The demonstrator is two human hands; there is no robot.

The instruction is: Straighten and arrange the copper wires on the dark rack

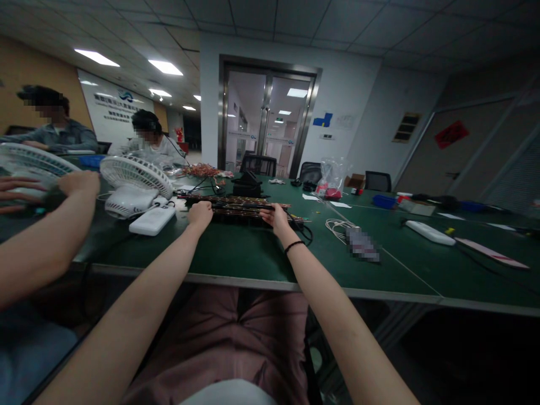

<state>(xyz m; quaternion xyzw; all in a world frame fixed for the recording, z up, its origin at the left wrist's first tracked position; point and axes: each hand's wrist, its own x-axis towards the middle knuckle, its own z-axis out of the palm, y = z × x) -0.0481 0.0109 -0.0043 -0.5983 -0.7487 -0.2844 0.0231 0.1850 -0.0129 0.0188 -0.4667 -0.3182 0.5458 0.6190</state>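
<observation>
A row of long, thin dark rods with coppery bands (240,200) lies crosswise on the green table in front of me. My left hand (199,215) is closed at the left part of the row, around the end of a dark thin rod (238,207). At the other end of that rod, my right hand (275,218) pinches it between thumb and fingers. It appears to be held just over the row, though dim light blurs the exact contact. A black cable (310,233) curls beside my right hand.
A white fan (133,183) and a white power bank (152,220) stand left. Nearby are a co-worker's hands (78,183). A black box-like item (247,184) and coppery wire pile (200,170) sit behind. Right are a coiled pale cable (336,228) and blurred phone-like object (361,244).
</observation>
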